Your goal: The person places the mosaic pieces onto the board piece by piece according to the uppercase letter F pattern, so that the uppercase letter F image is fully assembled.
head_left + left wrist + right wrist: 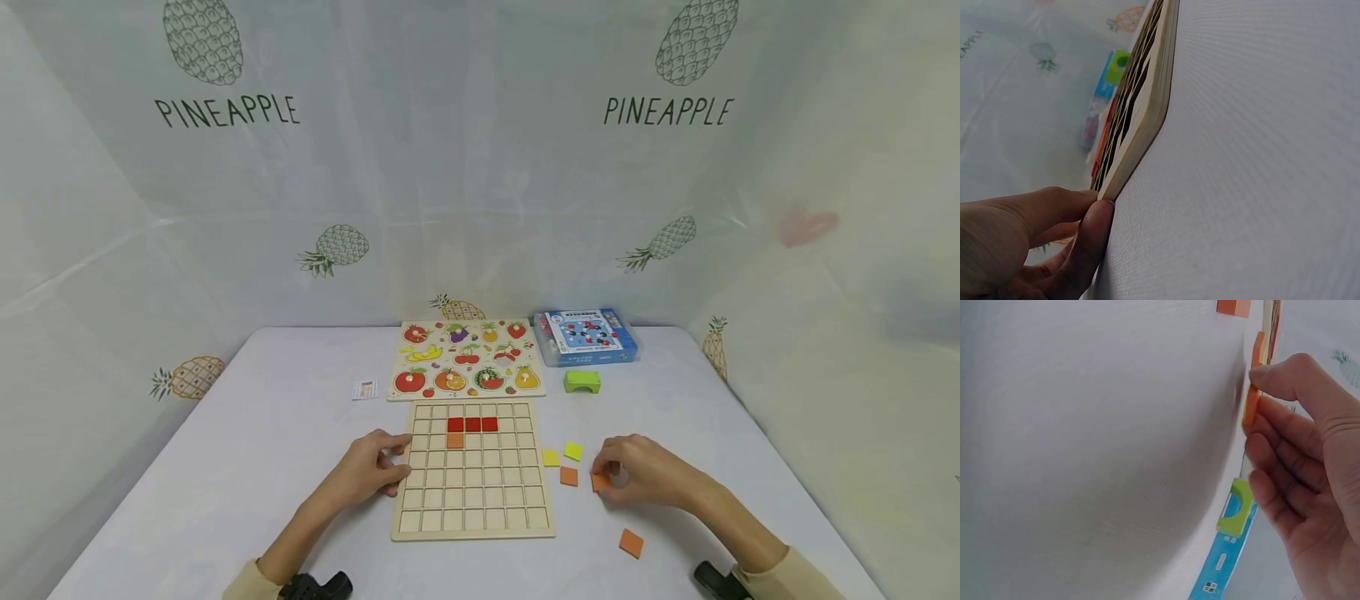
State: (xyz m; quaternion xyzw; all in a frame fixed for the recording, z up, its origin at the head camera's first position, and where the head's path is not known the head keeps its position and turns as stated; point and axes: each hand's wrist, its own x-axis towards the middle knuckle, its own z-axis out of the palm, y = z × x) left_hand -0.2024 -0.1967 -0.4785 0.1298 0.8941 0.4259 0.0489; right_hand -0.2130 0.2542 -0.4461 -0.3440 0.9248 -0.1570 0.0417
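Although most of the right hand's fingers (637, 471) are held loosely bent, an orange tile (600, 482) is pinched narrowly between thumb and fingertip, just right of the grid board (472, 535); whether the tile is touching the table (315, 533) cannot be told. By the left hand (372, 464) the board's left edge is touched with finger and thumb, set apart along it; whether the edge is truly gripped cannot be made out. Slippage judged possible, since the thin tile is held by little more than fingertips. Two yellow tiles (551, 458) and a near orange tile (568, 476) could be knocked if the right hand were swept low to the left; the board could be skewed by uneven pressure from the left hand; a tile could be left perched on a ridge if lowered askew. In the board's cells, three red tiles (472, 425) are seated side by side in the second row from the far edge, with one orange tile directly below the leftmost. Another orange tile (632, 543) is noted nearer the wearer. Beyond, fruit pieces are borne by a puzzle board (393, 392); beside it a blue-labelled case (588, 359) is seen, contents not identifiable.
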